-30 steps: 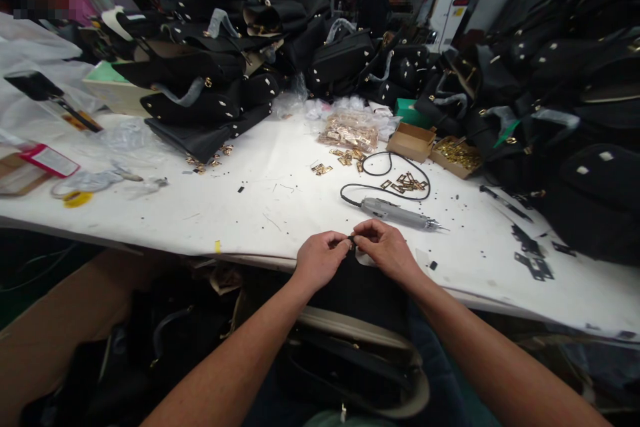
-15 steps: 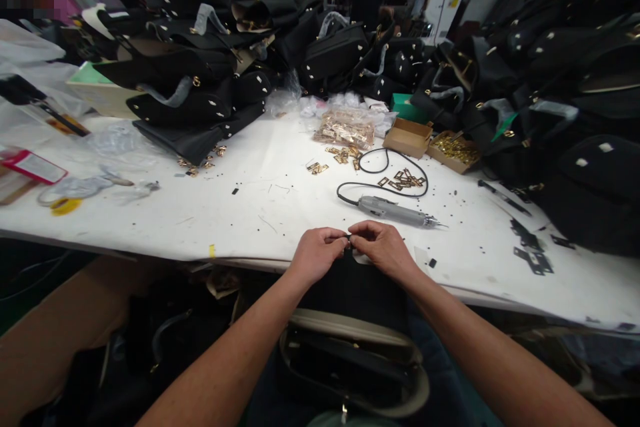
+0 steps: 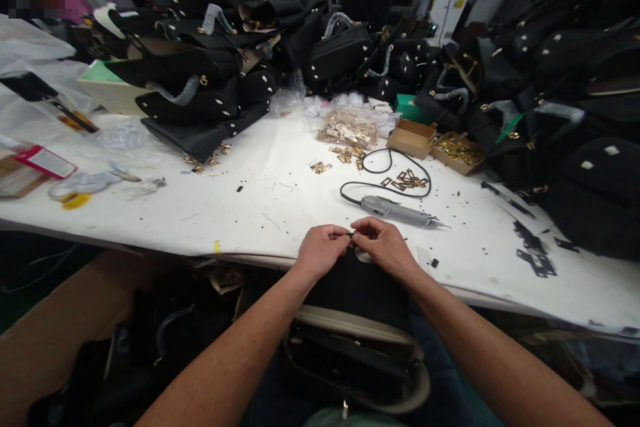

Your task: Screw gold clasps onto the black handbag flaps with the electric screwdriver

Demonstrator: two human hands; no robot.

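The left hand (image 3: 320,255) and right hand (image 3: 386,248) are pinching together on what seems a small black tab (image 3: 352,243), lying directly between their fingertips.

A wide bare stretch of table (image 3: 250,207) is lying open ahead and left of the left hand (image 3: 320,255). Just beyond the right hand (image 3: 385,247), a screwdriver (image 3: 400,211) and its looping cord (image 3: 342,193) are lying across the way, with gold fittings (image 3: 407,180) scattered behind them. Bag piles (image 3: 200,107) are walling off the back and right, and black scraps (image 3: 535,257) are littering the near right.
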